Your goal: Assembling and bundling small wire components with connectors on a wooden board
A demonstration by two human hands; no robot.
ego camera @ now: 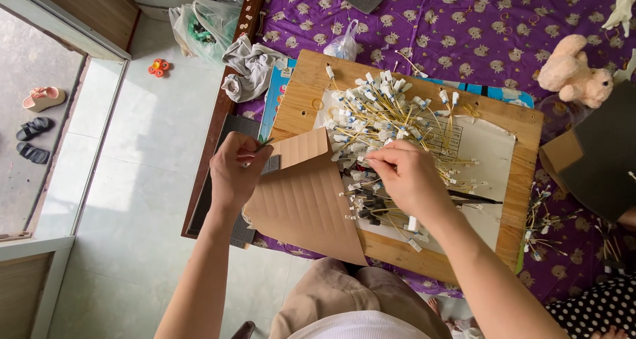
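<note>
Purple patterned bedding carries a wooden board (523,147) used as a firm work surface. Nearest, the left hand (236,170) pinches a thin wire, fingers closed on it. The right hand (405,177) reaches into the pile of yellow wires with white connectors (381,110), fingertips narrowed, picking one. A plush toy (573,74) lies beyond.

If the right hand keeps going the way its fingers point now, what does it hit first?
Most likely the pile of yellow wires with white connectors: the right hand points up-left with its fingertips already at the pile's near edge. Depth is hard to judge.
</note>
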